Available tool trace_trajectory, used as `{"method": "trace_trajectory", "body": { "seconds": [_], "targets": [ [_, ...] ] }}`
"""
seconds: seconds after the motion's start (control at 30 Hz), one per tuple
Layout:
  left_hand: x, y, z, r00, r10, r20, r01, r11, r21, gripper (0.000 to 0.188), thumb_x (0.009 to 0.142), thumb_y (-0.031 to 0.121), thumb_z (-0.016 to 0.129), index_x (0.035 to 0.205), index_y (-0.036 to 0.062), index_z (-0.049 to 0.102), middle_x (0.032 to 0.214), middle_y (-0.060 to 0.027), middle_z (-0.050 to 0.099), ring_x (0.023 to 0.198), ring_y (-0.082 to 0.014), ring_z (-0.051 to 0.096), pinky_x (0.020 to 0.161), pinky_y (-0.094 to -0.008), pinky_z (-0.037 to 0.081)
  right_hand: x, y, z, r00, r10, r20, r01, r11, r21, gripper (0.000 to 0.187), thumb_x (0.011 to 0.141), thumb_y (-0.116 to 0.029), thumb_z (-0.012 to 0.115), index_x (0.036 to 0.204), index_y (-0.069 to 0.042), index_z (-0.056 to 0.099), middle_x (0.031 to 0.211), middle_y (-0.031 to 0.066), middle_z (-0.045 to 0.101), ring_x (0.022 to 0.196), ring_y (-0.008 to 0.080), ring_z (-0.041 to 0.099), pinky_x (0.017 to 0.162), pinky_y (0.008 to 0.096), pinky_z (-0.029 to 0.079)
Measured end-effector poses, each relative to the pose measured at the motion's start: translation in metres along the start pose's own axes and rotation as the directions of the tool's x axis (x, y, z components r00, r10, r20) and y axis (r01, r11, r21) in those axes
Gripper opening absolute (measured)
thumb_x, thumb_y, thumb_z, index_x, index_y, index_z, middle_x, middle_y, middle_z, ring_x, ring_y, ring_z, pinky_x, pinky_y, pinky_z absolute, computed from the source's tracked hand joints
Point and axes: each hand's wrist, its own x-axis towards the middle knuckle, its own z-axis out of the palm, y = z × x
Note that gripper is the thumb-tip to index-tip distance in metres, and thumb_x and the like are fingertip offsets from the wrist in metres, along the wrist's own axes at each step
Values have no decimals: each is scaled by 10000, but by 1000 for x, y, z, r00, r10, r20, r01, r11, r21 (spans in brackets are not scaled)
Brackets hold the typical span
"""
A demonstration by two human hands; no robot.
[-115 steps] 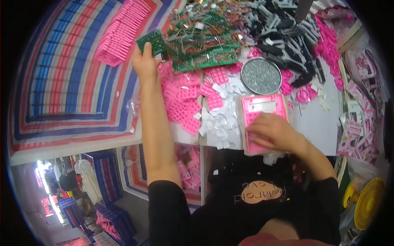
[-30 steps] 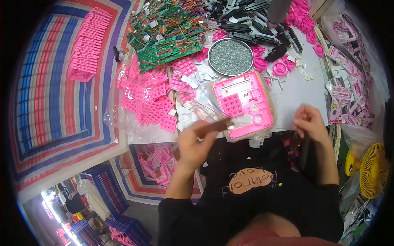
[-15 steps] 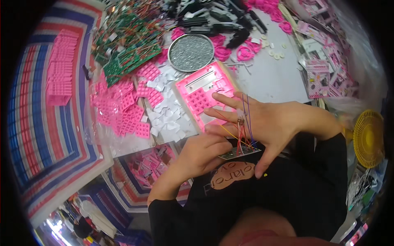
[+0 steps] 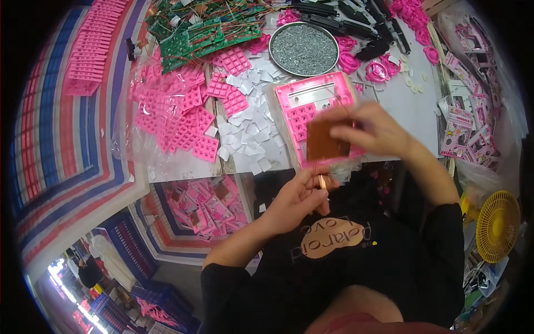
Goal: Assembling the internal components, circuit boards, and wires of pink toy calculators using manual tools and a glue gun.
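Observation:
My right hand (image 4: 374,129) grips a brown circuit board (image 4: 325,146), flat face toward me, over the lower part of a pink plastic housing (image 4: 289,99). The board hides part of that housing; a pink keypad (image 4: 299,123) shows at its left. Just below the housing's near edge, my left hand (image 4: 300,196) is closed, its fingers pinching a small shiny coppery piece (image 4: 322,182) whose kind I cannot make out. Thin wires seem to run between this hand and the board, though blur makes them hard to follow.
A round metal dish of small screws (image 4: 304,50) stands behind the housing. To its left lie green circuit boards (image 4: 208,38), pink keypads (image 4: 178,111) and white squares (image 4: 250,133). Black plastic parts (image 4: 356,22) lie behind; a yellow fan (image 4: 499,227) stands at right.
The wired board has gone from between both hands near my chest to over the housing, in my right hand, brown side showing. My left hand now pinches a coppery piece. The view has shifted.

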Motion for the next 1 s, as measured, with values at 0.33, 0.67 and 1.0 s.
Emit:
{"method": "trace_trajectory", "body": {
  "seconds": [0.33, 0.67, 1.0],
  "targets": [
    [-26, 13, -11, 934, 354, -53, -123, 456, 881, 599, 898, 132, 763, 1426, -12, 518, 1288, -183, 647, 1164, -311, 644, 993, -390, 486, 54, 20, -6, 988, 119, 96, -103, 982, -160, 323, 928, -141, 707, 1239, -55, 693, 1018, 161, 755, 904, 257, 743, 797, 361, 569],
    [24, 30, -31, 788, 552, 271, -102, -317, 943, 564, 823, 370, 784, 1257, 35, 650, 1313, -108, 629, 1297, -237, 560, 1111, -530, 320, 51, -10, 18, 957, -181, -226, -56, 651, -757, 480, 782, -164, 795, 1207, -34, 613, 1058, 158, 696, 988, 330, 675, 840, 436, 525],
    [30, 43, -22, 855, 447, 261, -84, -377, 922, 588, 821, 429, 768, 1231, 23, 657, 1280, -105, 647, 1267, -228, 586, 996, -445, 387, -1, 1, 58, 983, -175, 45, 131, 519, -845, 559, 872, -204, 578, 1342, 99, 580, 1422, 222, 567, 1337, 340, 502, 1136, 481, 385]
  ]
}}
